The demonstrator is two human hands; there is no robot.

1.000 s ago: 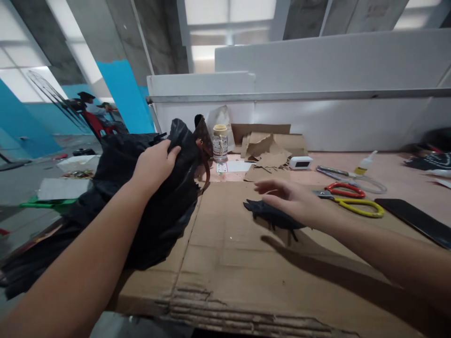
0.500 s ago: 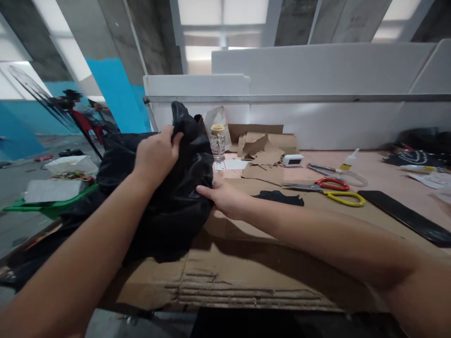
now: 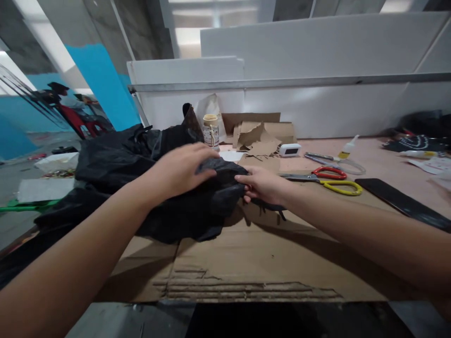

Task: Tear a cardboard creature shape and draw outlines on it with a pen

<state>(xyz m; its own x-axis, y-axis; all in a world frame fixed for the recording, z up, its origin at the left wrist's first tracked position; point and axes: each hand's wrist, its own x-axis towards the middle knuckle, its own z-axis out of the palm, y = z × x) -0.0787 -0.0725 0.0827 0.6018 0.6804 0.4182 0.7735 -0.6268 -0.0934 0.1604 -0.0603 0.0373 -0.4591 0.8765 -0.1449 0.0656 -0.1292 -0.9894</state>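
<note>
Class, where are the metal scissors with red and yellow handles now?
In the head view, the scissors lie right of centre, between the person's right hand and the flat black rectangular slab.

The fabric (image 3: 190,216) is black, and the cardboard (image 3: 225,263) brown on a pale pink tabletop (image 3: 380,162). The scissors (image 3: 313,177) pair silver blades with one red handle and one yellow; the phone (image 3: 398,199) is black, and the jar (image 3: 211,135) dark-speckled beneath a cream top.

The left hand (image 3: 178,170) is palm-down over the black fabric (image 3: 197,213), its thumb spread apart. The right hand (image 3: 263,184) pinches the fabric's right edge, thumb uppermost.
</note>
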